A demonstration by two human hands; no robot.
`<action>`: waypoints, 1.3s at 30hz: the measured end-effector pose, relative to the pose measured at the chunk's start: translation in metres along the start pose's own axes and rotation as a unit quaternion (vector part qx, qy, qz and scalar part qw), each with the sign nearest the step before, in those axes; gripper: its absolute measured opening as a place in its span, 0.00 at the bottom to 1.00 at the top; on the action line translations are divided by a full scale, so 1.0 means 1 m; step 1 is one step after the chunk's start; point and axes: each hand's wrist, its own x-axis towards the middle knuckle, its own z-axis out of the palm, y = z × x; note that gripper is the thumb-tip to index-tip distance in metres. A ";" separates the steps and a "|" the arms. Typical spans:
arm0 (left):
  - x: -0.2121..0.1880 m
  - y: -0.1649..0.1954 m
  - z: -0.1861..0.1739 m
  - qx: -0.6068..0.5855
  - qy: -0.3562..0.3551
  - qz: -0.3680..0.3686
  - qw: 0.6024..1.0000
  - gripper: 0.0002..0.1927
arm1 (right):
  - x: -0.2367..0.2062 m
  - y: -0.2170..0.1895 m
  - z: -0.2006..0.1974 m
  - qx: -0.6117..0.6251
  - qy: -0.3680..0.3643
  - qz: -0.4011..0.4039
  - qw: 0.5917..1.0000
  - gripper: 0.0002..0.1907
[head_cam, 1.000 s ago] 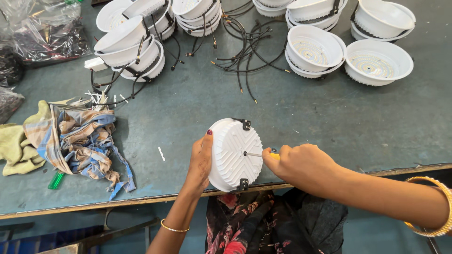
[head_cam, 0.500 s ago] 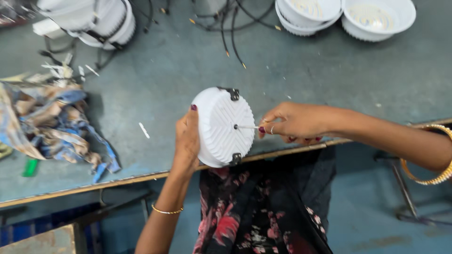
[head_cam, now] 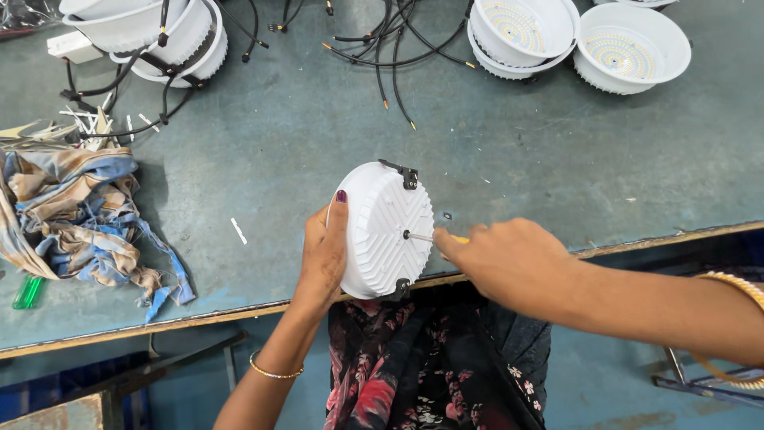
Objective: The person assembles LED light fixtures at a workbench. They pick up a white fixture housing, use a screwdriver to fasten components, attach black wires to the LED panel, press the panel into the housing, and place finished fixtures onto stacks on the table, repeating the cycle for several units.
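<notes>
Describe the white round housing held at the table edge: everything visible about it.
The white round housing looks like moulded plastic, its ribbed back turned toward the camera. Two black spring clips sit on its rim, one at top, one at bottom. It is tipped on edge over the table's front edge. The left hand grips its left side; the right hand presses a screwdriver into its centre.

Screwdriver (head_cam: pixel 434 236) handle mostly buried in right hand (head_cam: pixel 509 267), only shaft and yellow sliver show. Left hand (head_cam: pixel 325 259) palm hidden behind white housing (head_cam: pixel 386 231).
</notes>
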 end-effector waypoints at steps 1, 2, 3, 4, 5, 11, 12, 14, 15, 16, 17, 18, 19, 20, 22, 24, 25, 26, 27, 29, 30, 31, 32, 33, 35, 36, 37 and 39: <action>0.001 -0.001 -0.001 0.002 0.005 -0.011 1.000 0.27 | 0.004 0.001 0.004 0.058 -0.006 0.027 0.998 0.21; 0.001 -0.003 -0.003 0.006 0.006 -0.007 1.000 0.27 | 0.007 0.002 0.007 0.118 -0.012 0.056 0.991 0.15; 0.001 -0.004 -0.004 0.010 0.008 -0.004 1.000 0.26 | 0.013 0.008 0.009 0.253 -0.092 0.115 0.956 0.14; 0.000 -0.006 -0.005 0.012 0.009 0.000 1.000 0.26 | 0.022 0.018 0.009 0.379 -0.168 0.171 0.894 0.13; 0.000 -0.007 -0.006 0.006 0.009 -0.002 1.000 0.26 | 0.028 0.023 0.011 0.495 -0.239 0.220 0.806 0.13; -0.006 -0.004 -0.009 -0.019 0.024 0.042 0.999 0.25 | 0.010 0.003 0.013 -0.120 0.095 -0.066 0.986 0.21; -0.010 0.000 -0.012 -0.010 0.041 0.062 0.997 0.26 | 0.007 0.000 0.010 -0.110 0.094 -0.061 0.988 0.21; -0.018 0.008 -0.013 0.025 0.063 0.110 0.992 0.27 | 0.004 -0.005 0.000 -0.089 0.092 -0.047 0.991 0.20; -0.028 0.013 -0.015 0.050 0.069 0.139 0.987 0.27 | 0.006 -0.004 -0.006 0.038 0.067 -0.047 0.996 0.16; -0.036 0.017 -0.016 0.073 0.076 0.167 0.980 0.27 | 0.010 -0.001 -0.012 0.162 0.042 -0.048 0.985 0.13; -0.042 0.021 -0.016 0.094 0.086 0.177 0.976 0.27 | 0.014 0.003 -0.018 0.284 0.017 -0.048 0.958 0.10; -0.050 0.025 -0.016 0.114 0.096 0.187 0.971 0.27 | 0.016 0.005 -0.023 0.338 -0.079 0.013 0.938 0.11; -0.056 0.028 -0.016 0.135 0.108 0.197 0.965 0.27 | 0.018 0.005 -0.026 0.387 -0.173 0.073 0.903 0.11; -0.060 0.031 -0.016 0.156 0.120 0.207 0.958 0.27 | 0.019 0.004 -0.029 0.430 -0.264 0.131 0.854 0.13; -0.067 0.035 -0.015 0.198 0.146 0.226 0.942 0.26 | 0.016 -0.015 -0.027 0.130 0.044 -0.046 0.990 0.12; -0.070 0.039 -0.019 0.209 0.189 0.233 0.931 0.26 | 0.017 -0.026 -0.033 0.043 0.144 -0.107 0.983 0.12; -0.073 0.041 -0.021 0.215 0.210 0.237 0.924 0.27 | 0.017 -0.030 -0.038 0.120 0.087 -0.076 0.986 0.12; -0.077 0.043 -0.025 0.206 0.215 0.246 0.923 0.26 | 0.016 -0.032 -0.045 0.195 0.030 -0.043 0.979 0.13; -0.083 0.044 -0.028 0.196 0.219 0.253 0.922 0.27 | 0.016 -0.029 -0.054 0.364 -0.100 -0.001 0.926 0.12; -0.094 0.046 -0.031 0.192 0.229 0.276 0.913 0.26 | 0.019 -0.017 -0.074 0.639 -0.337 0.082 0.687 0.11; -0.100 0.047 -0.033 0.200 0.233 0.293 0.906 0.25 | 0.018 -0.020 -0.078 0.537 -0.328 0.074 0.774 0.11; -0.103 0.047 -0.034 0.207 0.237 0.308 0.898 0.24 | 0.020 -0.026 -0.078 0.426 -0.314 0.064 0.846 0.11; -0.103 0.047 -0.033 0.214 0.243 0.319 0.891 0.24 | 0.021 -0.032 -0.078 0.305 -0.295 0.052 0.904 0.12; -0.102 0.047 -0.032 0.221 0.250 0.329 0.884 0.24 | 0.019 -0.040 -0.076 0.150 -0.134 -0.016 0.979 0.09; -0.100 0.046 -0.032 0.220 0.268 0.333 0.877 0.24 | 0.017 -0.055 -0.071 -0.170 0.201 -0.153 0.953 0.07; -0.098 0.045 -0.032 0.212 0.278 0.327 0.878 0.24 | 0.020 -0.055 -0.072 -0.105 0.148 -0.141 0.973 0.08; -0.097 0.044 -0.033 0.204 0.287 0.321 0.879 0.24 | 0.023 -0.053 -0.074 -0.038 0.094 -0.127 0.987 0.10; -0.095 0.041 -0.034 0.195 0.296 0.316 0.880 0.24 | 0.029 -0.040 -0.080 0.204 -0.108 -0.060 0.971 0.13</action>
